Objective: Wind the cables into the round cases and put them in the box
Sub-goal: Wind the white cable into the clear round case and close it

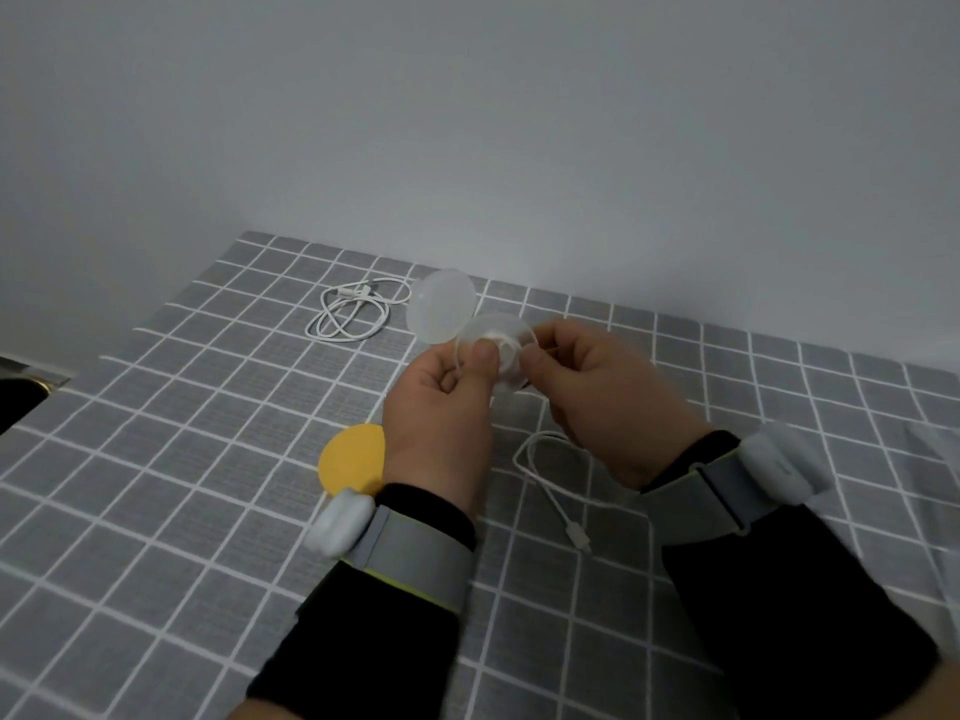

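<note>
Grey wall is filling the upper half of the view. Below it, a table under a grey checked cloth (208, 459) is carrying everything. All places are being noted relative to the clear round case (493, 356), which is being held up over the cloth at mid-frame.

Left hand (441, 407): coming in from below-left of the case and pinching it, thumb lying across the near face.

Right hand (597, 402): sitting just right of the case, fingers curling in at its rim. It appears to be pinching the loose cable (540, 459) there (blurred, so I cannot tell whether it is also touching the rim).

Yellow disc (353, 459): lying flat below-left of the case, partly hidden by the left wrist.

Translucent dome (441, 304): sitting just behind-left of the case, probably a case half. I cannot tell whether it is touching the case.

Coiled cable (348, 317): lying farther left and behind the case, untouched.

The loose cable is looping down from under the case onto the cloth, with its plug (579, 537) lying well below the case, nearer the person. No box is showing.

Risks, as judged:
- Most of the loose cable is still trailing, so the tail could drag or snag on the cloth during winding, pulling turns loose.
- The left hand's pinch is covering little of a smooth case, so a tug could be twisting it out of the fingers.
- Uneven turns could be keeping the case from closing.
</note>
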Action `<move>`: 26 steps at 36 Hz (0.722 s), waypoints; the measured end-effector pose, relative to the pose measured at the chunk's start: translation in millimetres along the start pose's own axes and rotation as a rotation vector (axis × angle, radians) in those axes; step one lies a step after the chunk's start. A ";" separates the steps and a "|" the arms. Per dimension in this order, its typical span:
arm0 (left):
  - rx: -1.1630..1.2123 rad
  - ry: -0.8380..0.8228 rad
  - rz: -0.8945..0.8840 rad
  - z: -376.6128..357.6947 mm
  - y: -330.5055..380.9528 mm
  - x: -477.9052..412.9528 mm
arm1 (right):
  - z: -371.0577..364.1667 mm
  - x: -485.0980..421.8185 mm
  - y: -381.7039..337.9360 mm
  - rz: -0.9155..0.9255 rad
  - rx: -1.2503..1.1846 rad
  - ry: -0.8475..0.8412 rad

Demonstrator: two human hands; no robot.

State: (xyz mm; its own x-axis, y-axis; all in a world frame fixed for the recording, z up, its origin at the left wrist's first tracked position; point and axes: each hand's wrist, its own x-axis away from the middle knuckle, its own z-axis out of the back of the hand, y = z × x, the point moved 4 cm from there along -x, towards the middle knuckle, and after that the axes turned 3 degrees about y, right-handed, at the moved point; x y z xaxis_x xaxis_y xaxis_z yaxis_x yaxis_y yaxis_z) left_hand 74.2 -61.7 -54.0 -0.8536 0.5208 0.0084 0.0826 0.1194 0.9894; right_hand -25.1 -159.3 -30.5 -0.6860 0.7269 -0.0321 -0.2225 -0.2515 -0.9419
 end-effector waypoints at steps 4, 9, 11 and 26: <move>0.015 0.033 -0.015 0.9 1.8 1.0 | -5.3 2.8 -1.1 0.020 0.036 0.025; 0.053 0.046 -0.014 1.5 1.7 1.7 | -8.6 3.9 -6.8 0.035 0.030 0.083; 0.069 0.038 -0.012 -0.1 3.9 2.8 | -10.8 4.7 -8.4 0.051 0.028 0.084; -0.034 0.062 0.021 0.5 0.8 1.1 | 24.8 -0.2 -17.4 0.227 0.362 0.183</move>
State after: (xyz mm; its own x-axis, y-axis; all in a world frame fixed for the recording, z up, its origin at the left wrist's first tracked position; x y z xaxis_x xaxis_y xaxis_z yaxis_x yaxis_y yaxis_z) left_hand 73.5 -60.6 -53.2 -0.8823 0.4693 0.0367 0.0839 0.0801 0.9932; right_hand -38.2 -170.9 -5.9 -0.6189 0.7204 -0.3130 -0.3305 -0.6003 -0.7283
